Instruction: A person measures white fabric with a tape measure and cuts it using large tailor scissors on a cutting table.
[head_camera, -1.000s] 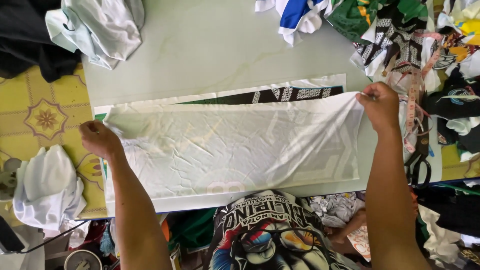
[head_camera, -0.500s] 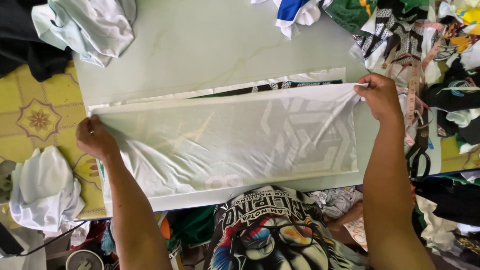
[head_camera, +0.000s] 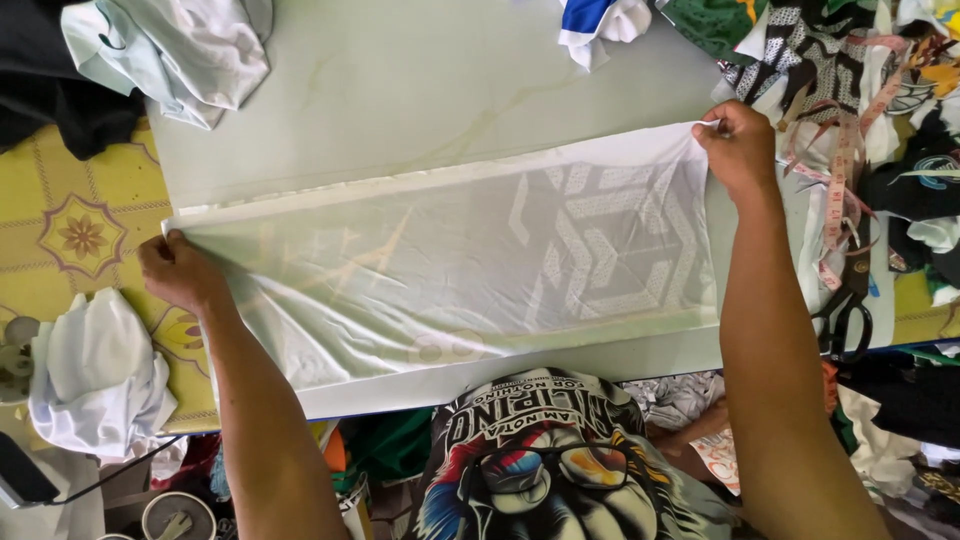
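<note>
Head view looks straight down on a pale table (head_camera: 420, 90) where a thin white garment (head_camera: 450, 270) is stretched flat between both hands, its faint geometric print showing through the cloth. Left hand (head_camera: 180, 272) has its fingers closed on the left edge, and right hand (head_camera: 738, 148) pinches the far right corner with fingers shut on the fabric. Cloth this sheer looks light, soft and limp, likely to sag and wrinkle wherever it is not pulled taut, so the edges and corners seem the best places to hold it. A crumpled white shirt (head_camera: 170, 50) lies at the upper left, scissors (head_camera: 845, 315) and a heap of clothes (head_camera: 860, 90) at the right
</note>
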